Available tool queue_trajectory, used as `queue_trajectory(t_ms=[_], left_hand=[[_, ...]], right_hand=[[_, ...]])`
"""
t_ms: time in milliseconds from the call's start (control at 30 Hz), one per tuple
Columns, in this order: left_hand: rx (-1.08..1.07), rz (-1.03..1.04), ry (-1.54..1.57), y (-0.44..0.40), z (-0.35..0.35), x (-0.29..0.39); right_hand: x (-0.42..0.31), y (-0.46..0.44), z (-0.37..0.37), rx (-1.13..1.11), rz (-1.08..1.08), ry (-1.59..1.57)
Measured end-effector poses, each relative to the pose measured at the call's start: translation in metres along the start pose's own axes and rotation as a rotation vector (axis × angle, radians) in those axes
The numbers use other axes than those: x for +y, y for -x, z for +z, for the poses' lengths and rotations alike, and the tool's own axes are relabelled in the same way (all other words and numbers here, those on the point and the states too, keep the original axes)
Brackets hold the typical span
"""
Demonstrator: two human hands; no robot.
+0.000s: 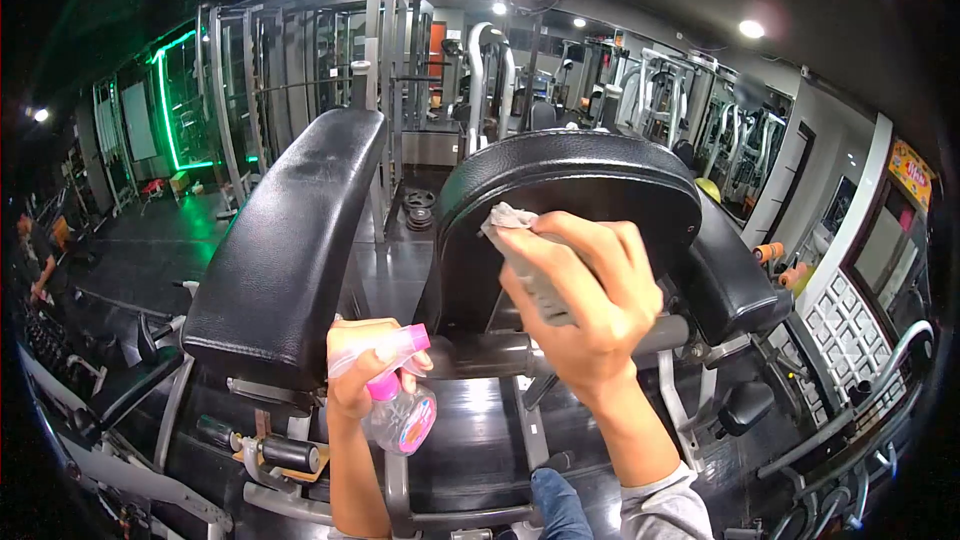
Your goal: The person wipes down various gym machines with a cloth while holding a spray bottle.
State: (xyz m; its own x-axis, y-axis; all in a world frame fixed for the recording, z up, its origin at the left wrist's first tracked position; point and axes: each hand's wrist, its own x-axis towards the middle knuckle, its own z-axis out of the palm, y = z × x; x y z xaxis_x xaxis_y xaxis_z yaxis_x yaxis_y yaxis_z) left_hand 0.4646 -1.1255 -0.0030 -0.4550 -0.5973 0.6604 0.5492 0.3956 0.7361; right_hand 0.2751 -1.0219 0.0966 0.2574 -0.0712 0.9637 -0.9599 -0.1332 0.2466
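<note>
My left hand [365, 365] is closed around the neck of a clear spray bottle [403, 420] with a pink and white trigger head, held beside the lower end of a long black arm pad [290, 240]. Bunched in my right hand [590, 300] is a pale grey cloth [512, 220], its tip poking out past the fingers. The cloth is right at the back face of a rounded black pad [575, 165]; I cannot tell if it touches. A second black arm pad [725, 270] lies to the right of it.
A metal frame [530, 420] runs below the pads, with my jeans-clad leg [560, 505] beside it. Weight plates [420, 208] lie on the floor behind. A rack [375, 90] and several machines stand further back. A person [40, 260] is at the far left.
</note>
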Motion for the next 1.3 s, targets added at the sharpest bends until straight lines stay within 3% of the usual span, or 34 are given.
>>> queue_trajectory(t_ms=[100, 333, 433, 500, 667, 867, 1133, 1300], left_hand=[[-0.06, 0.041, -0.027, -0.001, -0.005, 0.0], [-0.036, 0.027, 0.062, 0.002, -0.006, -0.003], [-0.062, 0.018, 0.043, 0.0, -0.007, -0.003], [-0.077, 0.045, -0.01, -0.001, -0.006, -0.002], [-0.07, 0.016, -0.056, -0.001, -0.004, 0.001], [-0.071, 0.032, -0.016, -0.001, -0.004, -0.001], [-0.07, 0.034, -0.063, -0.002, -0.005, -0.002], [-0.076, 0.034, -0.092, -0.002, -0.004, -0.001]], right_hand=[[-0.016, 0.006, 0.006, -0.12, 0.025, -0.08], [-0.022, 0.065, 0.012, -0.461, -0.198, 0.091], [-0.003, 0.065, 0.003, -0.425, -0.233, 0.047], [0.005, 0.051, -0.002, -0.284, -0.211, 0.074], [0.001, 0.033, -0.005, -0.176, -0.04, 0.013], [-0.039, 0.075, 0.038, -0.371, -0.22, -0.03], [0.009, 0.077, -0.006, -0.459, -0.292, 0.063], [0.039, 0.083, -0.03, -0.362, -0.242, 0.081]])
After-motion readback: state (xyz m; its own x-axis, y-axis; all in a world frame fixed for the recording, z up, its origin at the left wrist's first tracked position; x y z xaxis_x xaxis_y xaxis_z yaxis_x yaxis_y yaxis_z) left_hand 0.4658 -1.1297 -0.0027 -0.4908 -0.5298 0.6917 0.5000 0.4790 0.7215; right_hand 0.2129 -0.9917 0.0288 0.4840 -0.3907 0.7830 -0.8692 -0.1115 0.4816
